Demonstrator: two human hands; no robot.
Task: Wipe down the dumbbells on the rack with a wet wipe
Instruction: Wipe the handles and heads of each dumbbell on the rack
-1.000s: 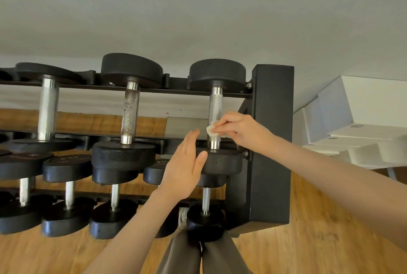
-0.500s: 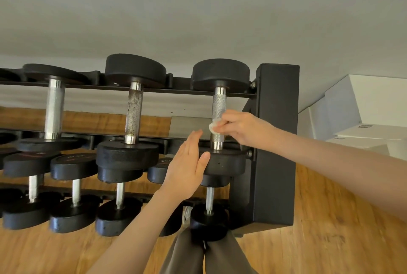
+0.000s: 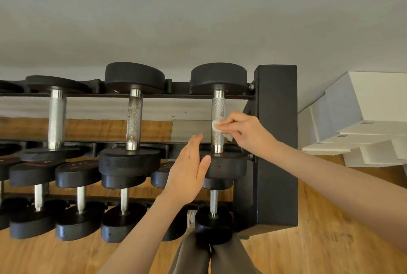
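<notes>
Right hand (image 3: pixel 244 132) pinches wipe (image 3: pixel 217 125) against the knurled handle of the rightmost top-tier dumbbell (image 3: pixel 218 124), beside the rack (image 3: pixel 276 141) end post. Left hand (image 3: pixel 189 172) has fingers straight and flat, palm pressed on the near head's left edge, gripping nothing. Risks: wipe is small and bunched, so it could snag on the knurling or slip from the pinch; hard rubbing could roll the dumbbell in its cradle if the left hand lets up; heads and other dumbbells could get skipped.
</notes>
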